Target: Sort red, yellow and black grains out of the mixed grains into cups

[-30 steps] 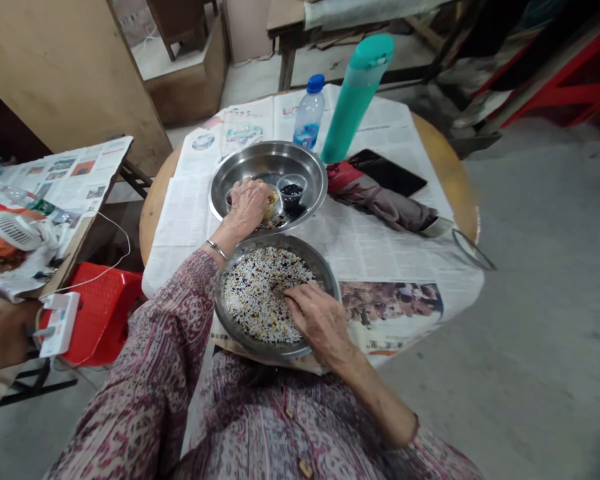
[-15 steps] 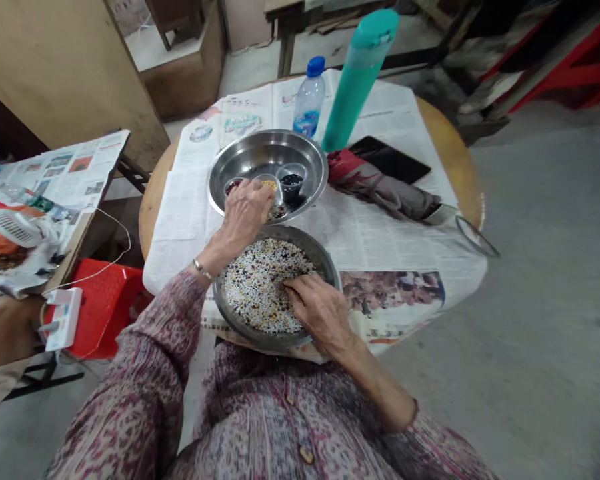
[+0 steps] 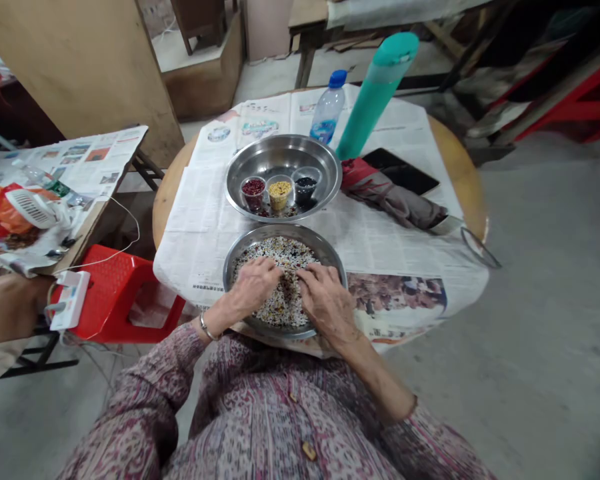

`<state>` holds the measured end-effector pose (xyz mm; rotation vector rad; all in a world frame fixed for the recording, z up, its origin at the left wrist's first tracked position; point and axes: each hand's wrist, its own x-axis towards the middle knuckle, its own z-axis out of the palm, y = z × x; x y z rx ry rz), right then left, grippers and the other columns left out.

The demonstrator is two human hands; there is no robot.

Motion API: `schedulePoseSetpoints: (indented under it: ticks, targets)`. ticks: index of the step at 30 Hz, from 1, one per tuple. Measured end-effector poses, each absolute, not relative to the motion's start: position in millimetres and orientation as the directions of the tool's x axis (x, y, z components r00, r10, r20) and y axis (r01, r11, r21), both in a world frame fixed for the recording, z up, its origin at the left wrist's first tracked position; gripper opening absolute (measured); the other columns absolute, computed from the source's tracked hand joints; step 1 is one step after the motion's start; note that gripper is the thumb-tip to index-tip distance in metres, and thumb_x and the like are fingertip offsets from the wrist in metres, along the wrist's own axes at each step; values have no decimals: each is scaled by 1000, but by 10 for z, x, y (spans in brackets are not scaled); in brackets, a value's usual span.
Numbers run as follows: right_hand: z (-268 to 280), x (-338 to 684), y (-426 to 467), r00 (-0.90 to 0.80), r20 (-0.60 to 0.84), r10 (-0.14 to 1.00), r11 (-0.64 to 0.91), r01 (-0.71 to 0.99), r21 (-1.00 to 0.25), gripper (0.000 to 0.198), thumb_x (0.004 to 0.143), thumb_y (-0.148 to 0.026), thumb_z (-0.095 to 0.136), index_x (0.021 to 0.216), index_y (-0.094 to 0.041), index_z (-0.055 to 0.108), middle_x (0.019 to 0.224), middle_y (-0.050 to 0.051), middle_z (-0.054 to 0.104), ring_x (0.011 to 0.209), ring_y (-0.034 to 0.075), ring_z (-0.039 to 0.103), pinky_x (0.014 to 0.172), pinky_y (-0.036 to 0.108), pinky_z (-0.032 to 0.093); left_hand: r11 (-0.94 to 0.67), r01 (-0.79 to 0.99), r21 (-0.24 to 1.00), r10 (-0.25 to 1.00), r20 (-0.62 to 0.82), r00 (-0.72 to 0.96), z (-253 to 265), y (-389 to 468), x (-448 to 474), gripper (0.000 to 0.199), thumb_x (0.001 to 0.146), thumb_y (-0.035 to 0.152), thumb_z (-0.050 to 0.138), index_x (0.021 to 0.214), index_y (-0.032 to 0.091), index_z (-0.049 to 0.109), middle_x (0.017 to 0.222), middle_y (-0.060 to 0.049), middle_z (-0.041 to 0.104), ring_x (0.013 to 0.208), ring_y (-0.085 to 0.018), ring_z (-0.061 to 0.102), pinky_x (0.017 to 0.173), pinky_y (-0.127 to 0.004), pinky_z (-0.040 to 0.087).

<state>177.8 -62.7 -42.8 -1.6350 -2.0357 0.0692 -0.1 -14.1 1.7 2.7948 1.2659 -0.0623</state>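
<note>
Both my hands are in the near steel bowl (image 3: 335, 257), over a mix of white rice-like grains with red, yellow and black beans (image 3: 283, 310). My left hand (image 3: 257, 285) has its fingers bent and drawn together, tips down at the mix. Facing it, my right hand (image 3: 329, 301) is closed in the same way; whatever is between the fingertips is too small to make out. In the far steel bowl (image 3: 280, 148) stand clear cups of dark red beans (image 3: 253, 189), yellow beans (image 3: 280, 190) and black beans (image 3: 306, 187), with loose beans around their bases.
Newspaper (image 3: 190, 220) covers the round table. Behind the far bowl stand a blue-capped water bottle (image 3: 327, 110) and a tall teal bottle (image 3: 377, 97). A folded umbrella (image 3: 395, 200) and a dark tablet-like slab (image 3: 403, 172) lie right. A red stool (image 3: 110, 293) is left, near another person's arm (image 3: 10, 310).
My left hand has come back from the cups in the far bowl down to the near bowl, beside my right hand. All the cups now show. The camera view has shifted slightly.
</note>
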Motion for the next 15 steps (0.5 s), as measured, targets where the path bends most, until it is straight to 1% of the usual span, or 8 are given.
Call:
schedulePoseSetpoints:
  ticks: [3,4,5,7,9,11,13,15]
  targets:
    - [-384,1797,-616,-142,349,926,259,912,-317,28,97,-23,48,118,-17,65,126,14,64,111,28,55,94,40,50,-502,864,32,864,-33,503,114,-130,-183,15,100,26,53,104,16,62,117,-12,58,109,-27,53,92,-39,51]
    - [-368,1806,-613,-147,334,931,255,916,-309,29,98,-26,49,120,-17,64,127,15,64,112,29,55,94,41,50,-481,875,46,875,-40,483,134,-162,-249,18,97,30,60,109,16,61,124,-13,55,112,-28,51,92,-40,52]
    - [-354,1812,-610,-151,315,937,250,920,-303,31,98,-30,50,122,-17,62,127,16,63,112,30,55,93,42,50,-473,879,64,877,-61,477,144,-202,-308,28,92,32,67,115,17,58,129,-13,52,115,-30,50,91,-41,53]
    - [-334,1807,-605,-162,270,949,242,925,-294,37,97,-36,52,127,-16,59,127,18,63,112,32,55,91,43,51,-473,875,101,867,-124,483,121,-282,-389,46,84,29,76,123,17,53,131,-14,49,115,-31,50,88,-41,54]
    - [-333,1769,-595,-181,222,958,244,921,-303,41,95,-37,55,129,-15,57,123,19,63,111,33,57,88,43,52,-476,865,158,849,-174,499,47,-324,-406,45,83,19,74,122,17,52,125,-13,52,110,-28,53,89,-41,54]
    - [-350,1703,-571,-213,167,963,259,903,-342,34,94,-31,55,124,-15,59,116,17,65,107,30,60,86,40,52,-479,837,264,830,-174,530,-52,-316,-357,32,85,11,65,115,17,54,115,-10,55,103,-24,56,91,-38,53]
    - [-374,1638,-527,-247,116,962,273,876,-399,25,93,-21,52,114,-18,64,108,13,68,99,26,64,85,36,52,-487,784,386,813,-127,568,-137,-272,-258,24,87,5,56,107,17,56,105,-7,58,99,-21,58,93,-36,53]
    - [-384,1609,-463,-254,106,961,274,848,-454,27,91,-13,47,109,-19,67,103,10,71,94,23,66,86,34,52,-507,725,465,805,-44,591,-177,-209,-140,23,87,2,51,104,17,57,100,-7,60,100,-20,59,95,-35,52]
